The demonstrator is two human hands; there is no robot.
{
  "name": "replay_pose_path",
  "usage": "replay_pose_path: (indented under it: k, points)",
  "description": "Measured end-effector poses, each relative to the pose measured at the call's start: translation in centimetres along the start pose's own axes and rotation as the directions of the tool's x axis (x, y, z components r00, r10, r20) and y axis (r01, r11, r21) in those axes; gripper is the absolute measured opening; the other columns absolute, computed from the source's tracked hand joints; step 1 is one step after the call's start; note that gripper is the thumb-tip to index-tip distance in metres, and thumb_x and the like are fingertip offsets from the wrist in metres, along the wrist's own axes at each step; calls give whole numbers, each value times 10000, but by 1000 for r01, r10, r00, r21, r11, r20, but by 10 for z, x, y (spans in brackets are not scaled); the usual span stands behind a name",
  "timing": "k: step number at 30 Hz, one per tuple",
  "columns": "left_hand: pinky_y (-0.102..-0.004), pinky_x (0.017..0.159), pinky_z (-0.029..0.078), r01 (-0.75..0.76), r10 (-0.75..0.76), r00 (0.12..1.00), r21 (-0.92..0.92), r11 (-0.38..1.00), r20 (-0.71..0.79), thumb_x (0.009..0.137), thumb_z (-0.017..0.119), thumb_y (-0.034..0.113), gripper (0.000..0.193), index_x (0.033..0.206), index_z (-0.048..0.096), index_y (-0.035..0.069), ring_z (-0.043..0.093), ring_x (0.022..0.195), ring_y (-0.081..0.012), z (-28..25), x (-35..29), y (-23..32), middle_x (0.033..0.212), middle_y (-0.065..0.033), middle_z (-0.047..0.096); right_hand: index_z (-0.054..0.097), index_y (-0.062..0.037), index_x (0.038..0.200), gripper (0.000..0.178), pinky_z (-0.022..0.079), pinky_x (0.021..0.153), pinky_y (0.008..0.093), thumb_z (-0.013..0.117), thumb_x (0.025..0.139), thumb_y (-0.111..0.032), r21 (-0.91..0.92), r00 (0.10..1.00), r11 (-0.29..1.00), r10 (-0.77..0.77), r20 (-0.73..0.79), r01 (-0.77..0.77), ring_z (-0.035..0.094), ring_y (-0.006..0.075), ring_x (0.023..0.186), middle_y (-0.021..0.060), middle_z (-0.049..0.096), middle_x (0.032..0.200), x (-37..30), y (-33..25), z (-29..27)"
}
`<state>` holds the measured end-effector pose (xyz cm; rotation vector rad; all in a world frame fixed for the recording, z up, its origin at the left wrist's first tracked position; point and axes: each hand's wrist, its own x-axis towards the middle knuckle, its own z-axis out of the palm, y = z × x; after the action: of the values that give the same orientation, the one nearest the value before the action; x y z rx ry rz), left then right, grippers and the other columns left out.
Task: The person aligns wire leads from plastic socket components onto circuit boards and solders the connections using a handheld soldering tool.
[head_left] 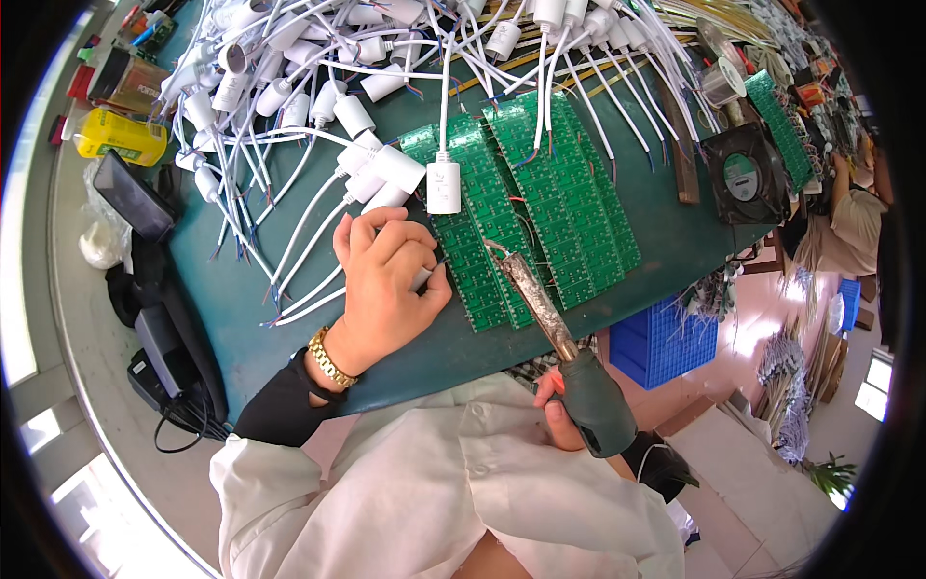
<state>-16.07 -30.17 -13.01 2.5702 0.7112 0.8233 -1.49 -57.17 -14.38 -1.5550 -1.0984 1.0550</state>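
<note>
In the right hand a soldering iron is held, the left hand is curled (its contents cannot be told) beside green circuit boards on the table, and beyond, white-capped leads are seemingly left unjoined, no finished joint being discerned.

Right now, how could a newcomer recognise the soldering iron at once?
On the green table, find the circuit boards. Over their near edge slants the soldering iron, in the right hand: unlike the flat boards, it has a thick, dark handle.

A pinkish floor shines beside the green-topped table.
</note>
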Motion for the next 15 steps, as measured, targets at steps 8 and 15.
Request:
replay_pose_path:
  k: [8, 15]
  points:
    - [-477, 956, 316, 14, -14, 1000, -10, 1000, 0, 603, 729, 1, 262, 741, 540, 117, 536, 1084, -307, 0, -2, -1, 944, -6, 600, 574, -17, 908, 242, 445, 659, 321, 600, 887, -256, -60, 1000, 998, -3, 27, 4, 533, 168, 704, 64, 566, 800, 7, -7, -5]
    - [-483, 973, 290, 34, -34, 999, -5, 999, 43, 652, 708, 3, 214, 761, 557, 109, 519, 1103, -313, -4, 1, 2, 956, -9, 600, 587, -34, 895, 220, 422, 645, 310, 606, 858, -250, 571, 936, 760, 350, 42, -310, 517, 165, 717, 65, 557, 820, 12, -2, 11]
